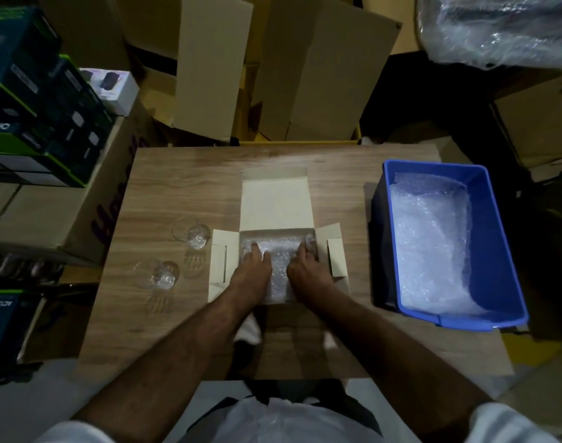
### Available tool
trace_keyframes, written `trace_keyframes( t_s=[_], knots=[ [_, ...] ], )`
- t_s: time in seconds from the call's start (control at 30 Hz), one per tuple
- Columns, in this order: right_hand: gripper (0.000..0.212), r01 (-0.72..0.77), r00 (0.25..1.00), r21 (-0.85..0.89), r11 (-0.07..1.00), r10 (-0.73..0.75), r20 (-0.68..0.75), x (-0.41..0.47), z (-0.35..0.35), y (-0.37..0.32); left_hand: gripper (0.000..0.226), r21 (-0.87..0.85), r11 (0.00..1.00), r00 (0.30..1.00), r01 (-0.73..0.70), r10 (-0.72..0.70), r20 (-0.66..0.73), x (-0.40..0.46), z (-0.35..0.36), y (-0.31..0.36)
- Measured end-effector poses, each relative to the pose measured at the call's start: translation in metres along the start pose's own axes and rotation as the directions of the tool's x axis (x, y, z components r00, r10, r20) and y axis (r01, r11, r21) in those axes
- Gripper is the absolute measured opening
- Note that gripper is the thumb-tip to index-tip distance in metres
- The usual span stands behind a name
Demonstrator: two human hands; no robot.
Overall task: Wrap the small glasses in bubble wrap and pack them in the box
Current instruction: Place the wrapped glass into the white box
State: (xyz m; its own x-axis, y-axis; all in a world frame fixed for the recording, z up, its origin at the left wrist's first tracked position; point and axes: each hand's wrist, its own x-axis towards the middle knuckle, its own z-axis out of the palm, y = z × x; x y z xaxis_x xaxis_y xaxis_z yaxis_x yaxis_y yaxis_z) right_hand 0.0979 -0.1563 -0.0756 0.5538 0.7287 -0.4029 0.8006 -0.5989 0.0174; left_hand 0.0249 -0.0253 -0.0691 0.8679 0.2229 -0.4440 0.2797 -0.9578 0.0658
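Note:
A small cream cardboard box (pixel 276 203) lies open at the middle of the wooden table, its lid and side flaps spread out. Bubble wrap (pixel 278 251) fills the inside of the box. My left hand (pixel 252 268) and my right hand (pixel 305 266) both press down on this wrap with straight fingers, side by side. Two small clear glasses stand bare on the table to the left of the box: one glass (pixel 195 235) farther back, the other glass (pixel 164 274) nearer to me. Whether anything lies under the wrap is hidden.
A blue plastic bin (pixel 497 219) holding more bubble wrap (pixel 433 238) sits on the table's right side. Cardboard cartons (pixel 321 75) stand behind the table, and stacked product boxes (pixel 40 107) rise at the left. The table (pixel 177 187) edge runs close to my body.

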Motion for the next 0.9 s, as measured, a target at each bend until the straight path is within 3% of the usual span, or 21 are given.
trace_keyframes(
  t_s=[0.13, 0.33, 0.4, 0.47, 0.6, 0.73, 0.9],
  knots=[
    [0.045, -0.054, 0.998, 0.132, 0.99, 0.049, 0.045, 0.006, 0.006, -0.002, 0.074, -0.061, 0.998, 0.999, 0.032, -0.032, 0.014, 0.004, 0.005, 0.004],
    [0.049, -0.066, 0.996, 0.163, 0.984, 0.057, 0.063, 0.01, 0.011, -0.003, 0.075, -0.091, 0.995, 0.999, 0.028, -0.032, -0.036, 0.006, 0.01, 0.004],
    [0.046, -0.048, 0.998, 0.168, 0.985, 0.039, 0.059, 0.01, 0.012, -0.001, 0.069, 0.001, 0.999, 0.999, -0.044, 0.044, -0.024, 0.005, 0.007, 0.006],
    [0.048, 0.001, 1.0, 0.164, 0.986, -0.006, 0.031, 0.007, 0.007, 0.003, 0.054, -0.115, 0.992, 0.998, -0.059, 0.056, -0.031, 0.005, 0.003, 0.007],
    [0.061, 0.119, 0.986, 0.216, 0.969, -0.09, -0.14, -0.02, -0.014, 0.015, 0.052, -0.057, 0.986, 0.975, -0.156, 0.145, -0.17, -0.009, 0.011, -0.011],
    [0.067, 0.146, 0.914, 0.355, 0.923, 0.012, -0.405, -0.055, -0.023, 0.033, 0.071, -0.13, 0.979, 0.947, -0.154, 0.109, -0.301, -0.032, -0.003, -0.004],
    [0.063, 0.082, 0.799, 0.466, 0.881, 0.221, -0.559, -0.095, -0.024, 0.074, 0.052, -0.216, 0.937, 0.862, -0.276, 0.141, -0.487, -0.035, -0.027, 0.043]
  ],
)
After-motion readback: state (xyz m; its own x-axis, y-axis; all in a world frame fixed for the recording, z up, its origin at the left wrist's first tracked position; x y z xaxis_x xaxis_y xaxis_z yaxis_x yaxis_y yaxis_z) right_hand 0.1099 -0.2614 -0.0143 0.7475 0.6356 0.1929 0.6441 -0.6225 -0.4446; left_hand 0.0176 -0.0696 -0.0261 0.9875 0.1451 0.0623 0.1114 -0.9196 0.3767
